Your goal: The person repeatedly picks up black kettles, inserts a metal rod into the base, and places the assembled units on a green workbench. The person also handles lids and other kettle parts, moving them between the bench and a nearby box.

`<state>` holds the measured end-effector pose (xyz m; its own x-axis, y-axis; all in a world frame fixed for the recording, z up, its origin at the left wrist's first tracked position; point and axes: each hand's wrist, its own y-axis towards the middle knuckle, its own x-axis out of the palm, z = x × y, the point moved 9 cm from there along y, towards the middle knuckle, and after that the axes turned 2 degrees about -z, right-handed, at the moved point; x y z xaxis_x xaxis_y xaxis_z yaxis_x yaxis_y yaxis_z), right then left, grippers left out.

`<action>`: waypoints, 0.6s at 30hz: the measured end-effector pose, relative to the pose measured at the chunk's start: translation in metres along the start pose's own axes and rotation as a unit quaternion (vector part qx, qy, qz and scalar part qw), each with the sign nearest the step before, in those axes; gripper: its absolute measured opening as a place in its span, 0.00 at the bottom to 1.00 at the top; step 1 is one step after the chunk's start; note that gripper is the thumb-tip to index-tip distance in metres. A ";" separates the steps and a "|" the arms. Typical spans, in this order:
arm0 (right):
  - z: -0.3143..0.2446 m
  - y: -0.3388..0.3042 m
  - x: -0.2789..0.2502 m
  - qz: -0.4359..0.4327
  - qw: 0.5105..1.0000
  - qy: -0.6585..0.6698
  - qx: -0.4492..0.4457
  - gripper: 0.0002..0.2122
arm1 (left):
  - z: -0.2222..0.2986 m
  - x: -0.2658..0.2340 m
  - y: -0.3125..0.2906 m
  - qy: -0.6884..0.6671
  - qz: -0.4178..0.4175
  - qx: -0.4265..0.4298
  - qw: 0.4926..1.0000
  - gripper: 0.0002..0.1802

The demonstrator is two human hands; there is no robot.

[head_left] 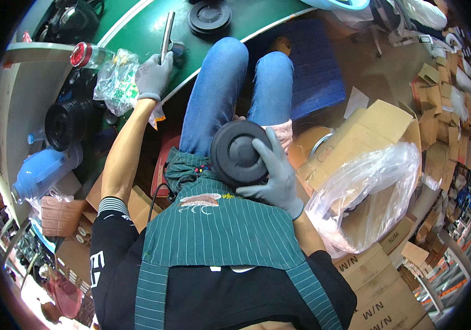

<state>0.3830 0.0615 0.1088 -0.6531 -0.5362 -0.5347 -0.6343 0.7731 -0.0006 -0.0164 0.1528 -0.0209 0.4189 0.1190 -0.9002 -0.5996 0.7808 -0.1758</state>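
Observation:
My left hand [154,77], in a grey glove, is closed around a shiny metal rod [167,32] that points up and away over the green table. A short grey metal piece [177,48] shows beside the rod, partly behind it. Against my lap, my gloved right hand [279,179] grips the side of a round black disc [237,149] with raised rings, its fingers laid over the face. A crumpled clear plastic bag [115,82] with green print lies just left of my left hand. More black discs [210,17] are stacked on the table ahead.
The green table [131,36] runs along the far left. Left of me are a red-lidded jar [89,55], black round parts [65,126] and a blue bottle-like container [45,170]. At right stands an open carton [351,148] lined with clear plastic [392,170], beside closed cartons [381,289].

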 end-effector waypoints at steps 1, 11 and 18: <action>-0.001 -0.008 0.001 -0.001 1.000 0.003 -0.007 0.54 | 0.001 0.006 0.002 0.013 -0.008 0.002 1.000 0.33; -0.011 0.003 -0.084 0.250 0.966 0.064 -0.024 0.50 | 0.069 -0.072 -0.069 -0.143 0.042 0.303 0.941 0.31; 0.019 0.113 -0.053 0.099 0.769 0.628 0.070 0.30 | 0.082 -0.085 -0.182 -0.193 0.178 0.543 0.798 0.57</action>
<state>0.3537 0.1836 0.1212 -0.6712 -0.2407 0.7011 -0.4784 0.8631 -0.1617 0.1128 0.0509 0.1197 0.6589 0.4678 -0.5891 0.1291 0.7012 0.7012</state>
